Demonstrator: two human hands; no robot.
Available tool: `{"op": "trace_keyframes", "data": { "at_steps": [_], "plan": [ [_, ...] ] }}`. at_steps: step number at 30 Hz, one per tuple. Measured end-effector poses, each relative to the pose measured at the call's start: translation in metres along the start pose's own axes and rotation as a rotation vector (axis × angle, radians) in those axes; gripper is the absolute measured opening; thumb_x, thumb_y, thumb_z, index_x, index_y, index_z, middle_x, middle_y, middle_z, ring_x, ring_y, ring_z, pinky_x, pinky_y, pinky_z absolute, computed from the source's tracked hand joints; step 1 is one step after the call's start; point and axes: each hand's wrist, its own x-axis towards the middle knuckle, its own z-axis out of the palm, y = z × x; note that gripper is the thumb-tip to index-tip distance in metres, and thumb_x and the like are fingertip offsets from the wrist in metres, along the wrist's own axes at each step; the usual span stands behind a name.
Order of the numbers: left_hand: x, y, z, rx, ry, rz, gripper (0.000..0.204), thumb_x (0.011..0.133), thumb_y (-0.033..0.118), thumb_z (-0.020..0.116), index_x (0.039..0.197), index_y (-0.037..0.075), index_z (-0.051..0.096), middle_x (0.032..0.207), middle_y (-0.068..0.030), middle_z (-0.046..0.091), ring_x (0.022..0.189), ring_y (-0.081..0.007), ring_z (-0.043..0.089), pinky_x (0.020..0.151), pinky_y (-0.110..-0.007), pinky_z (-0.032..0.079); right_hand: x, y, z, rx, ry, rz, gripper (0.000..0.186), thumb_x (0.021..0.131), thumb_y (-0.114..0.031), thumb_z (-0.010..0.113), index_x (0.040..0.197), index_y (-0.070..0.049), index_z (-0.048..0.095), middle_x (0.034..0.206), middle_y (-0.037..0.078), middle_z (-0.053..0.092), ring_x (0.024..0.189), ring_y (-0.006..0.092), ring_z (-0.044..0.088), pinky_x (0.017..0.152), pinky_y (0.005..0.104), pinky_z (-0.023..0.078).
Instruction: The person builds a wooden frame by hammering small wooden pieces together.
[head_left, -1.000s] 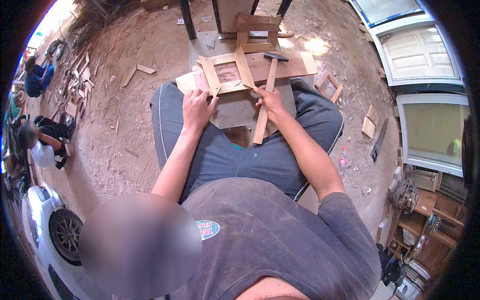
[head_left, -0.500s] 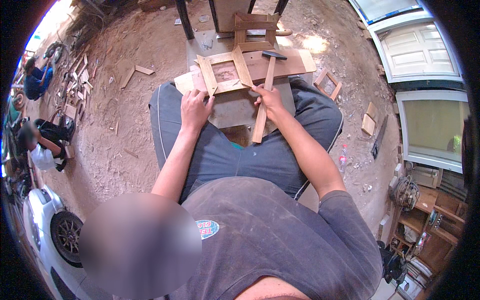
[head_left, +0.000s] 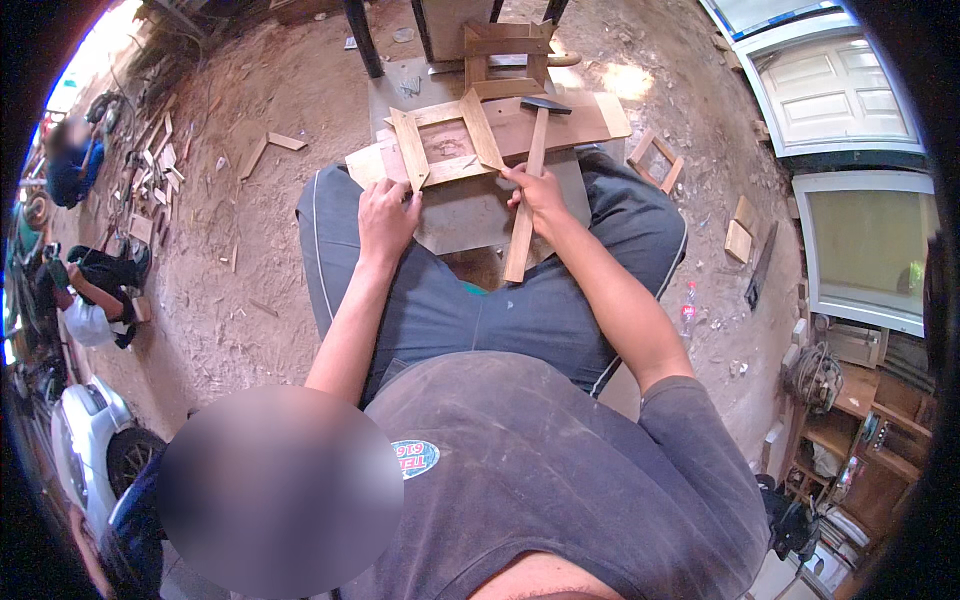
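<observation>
Wooden strip frame steadied at its near corners, with a hammer kept in the right hand.

The strip frame [head_left: 409, 150] is laid across a wide plank [head_left: 590, 122] in front of the knees, with a second frame [head_left: 476, 72] set just beyond. Its side strips are run away from the body, far ends slanted left, and their pointed tips are carried past the cross rails. By the left hand [head_left: 385, 215], fingers curled, the near-left corner is met; whether it is pinched cannot be told. The hammer [head_left: 536, 150] is gripped by the right hand [head_left: 540, 195], thumb and forefinger at the near-right corner; its long axis is pointed away, head outermost. The step is judged to be aligning; next, firmly held corners would be called for.
</observation>
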Motion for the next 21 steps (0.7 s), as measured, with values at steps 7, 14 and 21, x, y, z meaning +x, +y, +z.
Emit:
{"op": "trace_keyframes", "data": {
  "at_steps": [7, 14, 21],
  "plan": [
    [0.0, 0.0, -0.001, -0.007, 0.011, 0.001, 0.018, 0.086, 0.019, 0.079, 0.097, 0.005, 0.077, 0.095, -0.0136, 0.071, 0.097, -0.0323, 0.066, 0.091, -0.044, 0.05, 0.0, 0.001, 0.001, 0.021, 0.01, -0.007, 0.026, 0.086, -0.014, 0.084, 0.096, -0.006, 0.061, 0.085, 0.009, 0.07, 0.05, 0.0146, 0.059, 0.047, 0.0336, 0.053],
    [0.0, 0.001, -0.003, -0.026, 0.012, -0.007, 0.019, 0.087, 0.02, 0.078, 0.098, 0.005, 0.078, 0.094, -0.0136, 0.071, 0.095, -0.0321, 0.067, 0.09, -0.044, 0.051, -0.003, -0.002, 0.003, 0.028, -0.002, -0.002, 0.024, 0.087, -0.013, 0.083, 0.096, -0.006, 0.061, 0.084, 0.009, 0.07, 0.05, 0.0145, 0.059, 0.048, 0.0347, 0.053],
    [0.004, -0.009, -0.009, -0.336, 0.135, -0.234, 0.02, 0.092, 0.007, 0.071, 0.11, -0.001, 0.077, 0.1, -0.0156, 0.074, 0.092, -0.0287, 0.072, 0.084, -0.039, 0.055, 0.001, 0.001, 0.0, 0.012, 0.008, -0.004, 0.025, 0.086, -0.014, 0.083, 0.096, -0.007, 0.061, 0.083, 0.008, 0.069, 0.051, 0.0139, 0.059, 0.048, 0.033, 0.053]
  ]
}}
